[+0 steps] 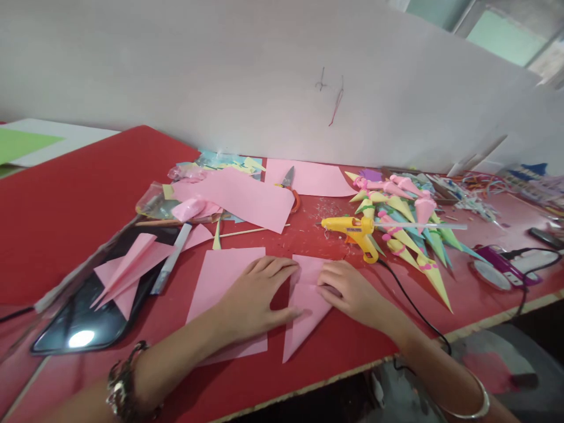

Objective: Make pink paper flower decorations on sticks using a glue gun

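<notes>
A pink paper piece (304, 317) with a folded, pointed lower end lies on the red table (343, 352). My left hand (259, 294) rests with thumb and fingers apart, its tips touching that piece's left side and its palm over a flat pink sheet (220, 276). At the piece's right edge, my right hand (348, 291) has its fingers curled together on a fold of the paper. Just beyond the hands lies a yellow glue gun (352, 229) with a clear stick in its back.
Scissors (291, 188) and more pink paper (247, 197) lie behind. Several paper cones (414, 217) are piled at the right, near a purple device (506, 267). A phone (92, 311), folded pink paper (132, 267) and a marker (173, 258) are at the left. A black cord (409, 305) crosses the front edge.
</notes>
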